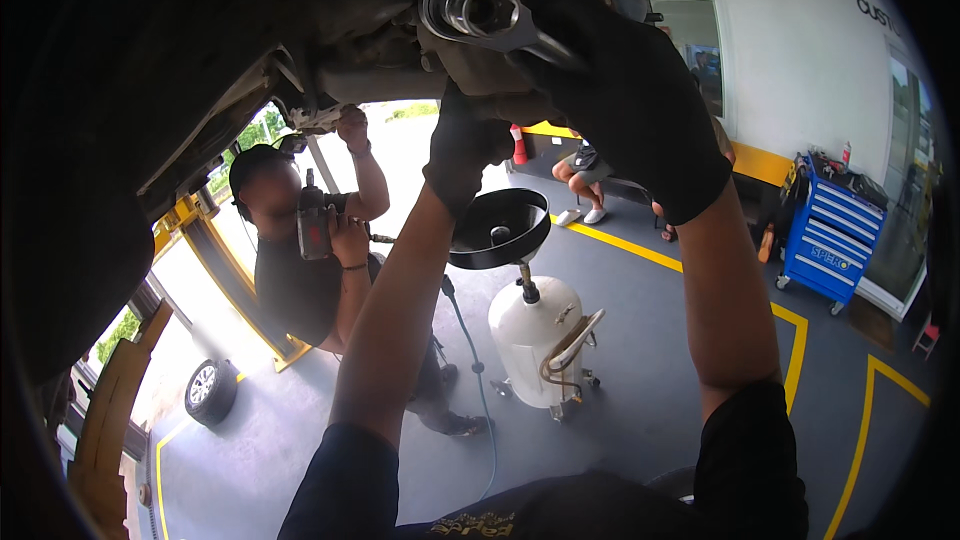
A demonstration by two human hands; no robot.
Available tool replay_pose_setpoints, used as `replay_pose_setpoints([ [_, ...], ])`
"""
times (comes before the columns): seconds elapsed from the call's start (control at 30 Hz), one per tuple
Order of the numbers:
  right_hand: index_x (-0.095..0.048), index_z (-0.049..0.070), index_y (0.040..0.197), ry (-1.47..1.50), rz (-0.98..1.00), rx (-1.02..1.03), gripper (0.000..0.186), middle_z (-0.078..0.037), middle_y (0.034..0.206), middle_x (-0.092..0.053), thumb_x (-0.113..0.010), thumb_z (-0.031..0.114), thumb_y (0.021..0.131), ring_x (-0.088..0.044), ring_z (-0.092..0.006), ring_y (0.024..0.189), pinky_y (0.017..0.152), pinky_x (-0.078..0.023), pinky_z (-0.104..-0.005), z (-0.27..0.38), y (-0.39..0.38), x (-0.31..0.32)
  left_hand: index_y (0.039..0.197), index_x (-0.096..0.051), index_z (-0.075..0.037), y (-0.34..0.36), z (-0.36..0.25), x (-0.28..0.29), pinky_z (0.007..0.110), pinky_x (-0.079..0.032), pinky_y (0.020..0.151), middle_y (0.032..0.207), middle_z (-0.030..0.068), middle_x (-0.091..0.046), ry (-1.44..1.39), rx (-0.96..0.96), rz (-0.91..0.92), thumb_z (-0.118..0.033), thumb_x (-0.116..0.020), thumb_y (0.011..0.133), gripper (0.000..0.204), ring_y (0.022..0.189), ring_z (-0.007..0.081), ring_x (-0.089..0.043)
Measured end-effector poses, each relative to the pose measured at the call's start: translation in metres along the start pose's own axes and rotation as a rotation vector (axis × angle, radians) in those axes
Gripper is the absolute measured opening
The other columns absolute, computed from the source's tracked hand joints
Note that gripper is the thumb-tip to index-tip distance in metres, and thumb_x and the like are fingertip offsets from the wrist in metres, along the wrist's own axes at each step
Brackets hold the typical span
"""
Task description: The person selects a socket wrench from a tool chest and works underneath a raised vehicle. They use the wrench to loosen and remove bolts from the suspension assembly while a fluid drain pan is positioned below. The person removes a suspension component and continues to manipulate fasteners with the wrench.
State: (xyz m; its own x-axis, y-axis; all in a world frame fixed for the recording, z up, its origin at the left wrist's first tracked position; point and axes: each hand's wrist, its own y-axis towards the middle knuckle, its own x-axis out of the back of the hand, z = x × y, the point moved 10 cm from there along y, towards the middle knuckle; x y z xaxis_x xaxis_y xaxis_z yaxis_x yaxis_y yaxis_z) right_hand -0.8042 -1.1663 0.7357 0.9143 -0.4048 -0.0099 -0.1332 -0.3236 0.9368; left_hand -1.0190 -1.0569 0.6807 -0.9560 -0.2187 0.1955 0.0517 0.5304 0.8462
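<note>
Overhead is the dark underside of a raised car (330,0). My right hand (630,105), in a black glove, is closed around the handle of a metal wrench (545,43). The wrench's ring end surrounds a shiny round fitting (490,12) on the underside. Lower and to the left, my gloved left hand (465,155) is raised against the car's parts with its fingers curled; what they grip, if anything, is hidden. Beneath both hands stands a black drain funnel (500,230) on a white wheeled oil drainer tank (537,340).
At left, a co-worker (300,270) reaches up under the car, a power tool (314,225) in one hand. A cable (467,340) hangs to the floor. Beyond are a loose wheel (210,390), a yellow lift post (215,270), a blue tool cabinet (830,235) and seated people (585,175).
</note>
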Motion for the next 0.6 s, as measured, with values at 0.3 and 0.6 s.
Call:
replay_pose_setpoints([
  [0.3,-0.066,0.013,0.124,-0.258,0.108,-0.176,0.054,-0.014,0.099,-0.076,-0.085,0.036,0.079,-0.075,-0.0325,0.085,0.078,-0.061,-0.0413,0.0,0.001,-0.028,0.123,-0.057,-0.008,0.028,0.024,0.001,0.023,-0.047,0.049,0.083,0.0015,-0.064,-0.632,0.055,-0.262,-0.013,-0.054,0.101,0.023,0.063,0.0113,-0.062],
  [0.6,-0.064,0.005,0.107,-0.136,0.408,-0.423,0.047,-0.02,0.1,-0.073,-0.074,0.043,0.083,-0.072,-0.0387,0.098,0.084,-0.056,-0.0497,-0.01,0.027,-0.019,0.098,-0.069,-0.002,0.029,0.006,0.005,0.03,-0.046,0.052,0.071,0.0034,-0.067,0.356,-0.399,-0.078,-0.008,-0.057,0.093,0.014,0.052,0.0149,-0.057],
])
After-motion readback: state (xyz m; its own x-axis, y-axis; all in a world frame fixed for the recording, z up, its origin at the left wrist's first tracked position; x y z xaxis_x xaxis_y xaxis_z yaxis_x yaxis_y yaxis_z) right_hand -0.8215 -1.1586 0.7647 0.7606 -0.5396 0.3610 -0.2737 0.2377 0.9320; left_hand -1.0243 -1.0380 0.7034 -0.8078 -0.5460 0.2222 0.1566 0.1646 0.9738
